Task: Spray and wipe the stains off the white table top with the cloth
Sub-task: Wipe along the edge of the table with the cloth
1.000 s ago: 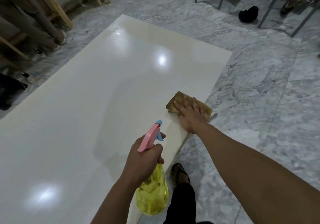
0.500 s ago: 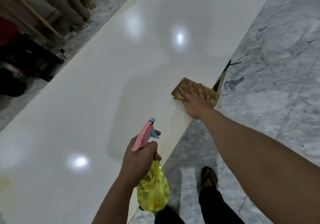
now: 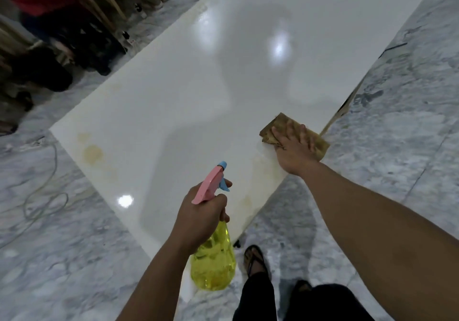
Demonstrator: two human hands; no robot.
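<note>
The fingers [image 3: 296,134] of the right hand [image 3: 294,150] lie straight and slightly spread, palm down, pressing flat on a folded brown cloth [image 3: 280,125] that sits on the white table top [image 3: 188,92] right at its right-hand edge, with 1 corner of the cloth reaching that edge. The left hand [image 3: 198,217] has its fingers curled tight round the neck of a spray bottle [image 3: 213,261], and 1 fingertip sits on the blue trigger under the pink spray head [image 3: 207,186]; the blue nozzle points away from the person, over the table. The bottle's clear yellow body hangs below the fist, over the near corner of the table. Both bare forearms reach in from the bottom of the view. On the table top, a yellowish-brown stain [image 3: 92,153] lies near the left corner, with a fainter ring just beyond it, and another pale yellowish stain [image 3: 247,200] lies near the right edge between the 2 hands. The glossy surface carries 3 or 4 bright light reflections and a broad grey shadow. Around the table is a grey marble floor [image 3: 402,126]. A pale cord [image 3: 46,196] loops on the floor to the left, and a sandalled foot [image 3: 255,258] and dark trouser legs show beside the near corner. Wooden posts and dark shapes fill the upper left; what they are I cannot tell.
</note>
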